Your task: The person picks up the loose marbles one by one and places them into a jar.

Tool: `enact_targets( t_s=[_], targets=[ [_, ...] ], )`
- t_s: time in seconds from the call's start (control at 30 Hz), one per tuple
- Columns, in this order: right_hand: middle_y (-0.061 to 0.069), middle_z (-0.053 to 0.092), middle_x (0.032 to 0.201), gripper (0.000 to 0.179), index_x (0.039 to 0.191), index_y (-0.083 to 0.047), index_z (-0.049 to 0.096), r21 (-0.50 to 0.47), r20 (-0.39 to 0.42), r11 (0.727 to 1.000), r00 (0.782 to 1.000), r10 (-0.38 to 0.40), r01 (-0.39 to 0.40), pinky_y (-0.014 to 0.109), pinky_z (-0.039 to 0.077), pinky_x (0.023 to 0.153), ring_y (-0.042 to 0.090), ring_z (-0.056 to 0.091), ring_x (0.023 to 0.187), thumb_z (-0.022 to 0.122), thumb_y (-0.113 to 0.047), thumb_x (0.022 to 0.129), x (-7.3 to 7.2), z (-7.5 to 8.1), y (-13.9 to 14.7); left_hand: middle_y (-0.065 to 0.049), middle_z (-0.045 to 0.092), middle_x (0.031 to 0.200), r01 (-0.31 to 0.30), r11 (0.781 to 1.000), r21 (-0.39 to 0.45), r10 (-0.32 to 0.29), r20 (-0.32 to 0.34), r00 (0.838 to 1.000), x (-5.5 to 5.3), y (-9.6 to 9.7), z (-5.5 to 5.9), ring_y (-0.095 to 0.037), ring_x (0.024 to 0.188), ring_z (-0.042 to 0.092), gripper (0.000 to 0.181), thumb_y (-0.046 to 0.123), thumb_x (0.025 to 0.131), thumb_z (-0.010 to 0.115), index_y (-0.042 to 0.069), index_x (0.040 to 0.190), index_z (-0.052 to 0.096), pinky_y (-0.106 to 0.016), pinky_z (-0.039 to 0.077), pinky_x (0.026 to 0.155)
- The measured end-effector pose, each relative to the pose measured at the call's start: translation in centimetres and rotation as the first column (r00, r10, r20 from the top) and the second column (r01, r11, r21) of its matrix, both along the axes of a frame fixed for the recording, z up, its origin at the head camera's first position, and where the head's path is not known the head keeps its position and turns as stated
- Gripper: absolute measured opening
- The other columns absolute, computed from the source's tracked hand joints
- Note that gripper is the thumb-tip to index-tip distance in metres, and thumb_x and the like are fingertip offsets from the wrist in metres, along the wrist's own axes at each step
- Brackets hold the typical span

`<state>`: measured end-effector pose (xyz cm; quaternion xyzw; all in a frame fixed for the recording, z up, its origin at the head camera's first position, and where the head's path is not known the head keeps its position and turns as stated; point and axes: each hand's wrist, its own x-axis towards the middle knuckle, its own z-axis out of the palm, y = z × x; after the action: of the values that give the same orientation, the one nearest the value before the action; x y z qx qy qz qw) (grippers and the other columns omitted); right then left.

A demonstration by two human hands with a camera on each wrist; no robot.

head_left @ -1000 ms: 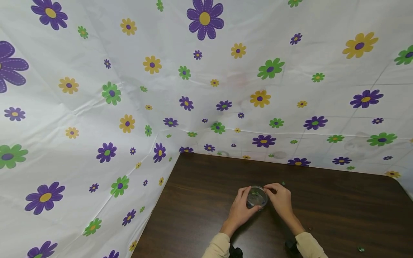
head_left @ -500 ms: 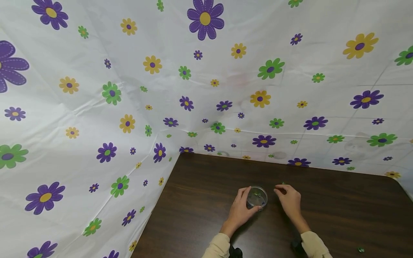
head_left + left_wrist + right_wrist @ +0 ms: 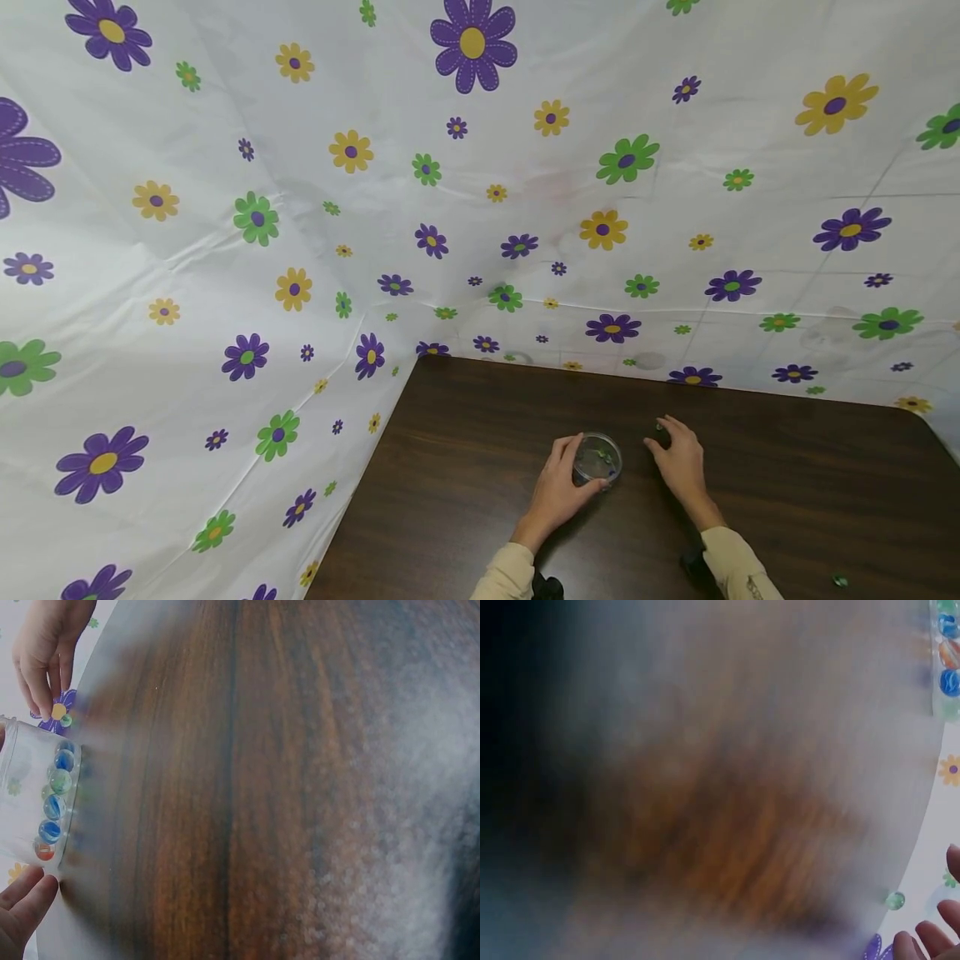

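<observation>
My left hand [image 3: 557,490] grips the side of a clear jar [image 3: 597,479] on the table. Blue, green and orange marbles lie at the bottom of the jar, seen through its wall in the left wrist view, with a blue marble [image 3: 50,831] among them. To the right of the jar, my right hand [image 3: 681,463] reaches toward a loose green marble [image 3: 659,427], its thumb and fingers spread apart. In the right wrist view, the same green marble [image 3: 895,901] sits just off the fingertips [image 3: 933,937], with a gap between.
Another green marble [image 3: 840,581] lies near the front right of the dark wooden table [image 3: 480,467]. A white sheet [image 3: 525,200] with printed flowers hangs behind the table and along its left side.
My right hand has moved from the jar's rim rightward, then up to the loose green marble, and its fingers have spread. The left hand has stayed on the jar.
</observation>
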<state>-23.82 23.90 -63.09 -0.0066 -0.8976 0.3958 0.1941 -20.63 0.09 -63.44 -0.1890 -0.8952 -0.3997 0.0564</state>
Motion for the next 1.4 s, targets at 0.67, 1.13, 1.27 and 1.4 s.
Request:
enact_targets(
  t_s=[0.67,1.13,1.27,1.4],
  targets=[
    [0.040,0.063,0.114,0.033,0.120,0.019,0.064,0.082,-0.003,0.997,1.000,0.015,-0.014,0.067,0.048,0.088,0.056,0.061,0.104,0.071,0.005,0.091,-1.8,-0.7,1.3,0.004,0.046,0.146,-0.009,1.000,0.004,0.009,0.030,1.000,-0.1,-0.1,0.3,-0.018,0.127,0.055,0.078,0.046,0.093,0.077,0.018,0.158,0.044,-0.039,0.051,0.097],
    [0.034,0.065,0.100,0.020,0.107,0.016,0.070,0.142,-0.008,0.990,1.000,0.022,-0.020,0.062,0.051,0.079,0.049,0.065,0.091,0.072,0.008,0.089,-2.7,-0.9,1.5,0.004,0.047,0.145,-0.008,1.000,-0.002,0.008,0.000,1.000,-0.2,0.0,-0.1,-0.017,0.125,0.056,0.078,0.044,0.092,0.078,0.018,0.157,0.045,-0.038,0.051,0.096],
    [0.031,0.066,0.095,0.010,0.096,0.014,0.073,0.134,-0.035,0.991,0.999,0.020,-0.015,0.061,0.051,0.078,0.047,0.065,0.088,0.073,0.010,0.087,-2.7,-1.0,1.4,0.004,0.047,0.145,-0.002,1.000,0.002,0.002,0.001,1.000,-0.2,0.0,-0.1,-0.018,0.125,0.056,0.078,0.044,0.093,0.078,0.017,0.158,0.044,-0.038,0.051,0.095],
    [0.031,0.067,0.093,0.007,0.092,0.013,0.073,0.135,-0.066,0.991,0.998,0.021,-0.012,0.063,0.051,0.079,0.050,0.065,0.087,0.074,0.012,0.085,-2.9,-1.1,1.4,0.004,0.047,0.145,-0.006,1.000,0.008,0.006,-0.001,1.000,-0.3,0.0,-0.2,-0.017,0.124,0.056,0.078,0.044,0.093,0.078,0.017,0.157,0.045,-0.037,0.051,0.095]
  ],
)
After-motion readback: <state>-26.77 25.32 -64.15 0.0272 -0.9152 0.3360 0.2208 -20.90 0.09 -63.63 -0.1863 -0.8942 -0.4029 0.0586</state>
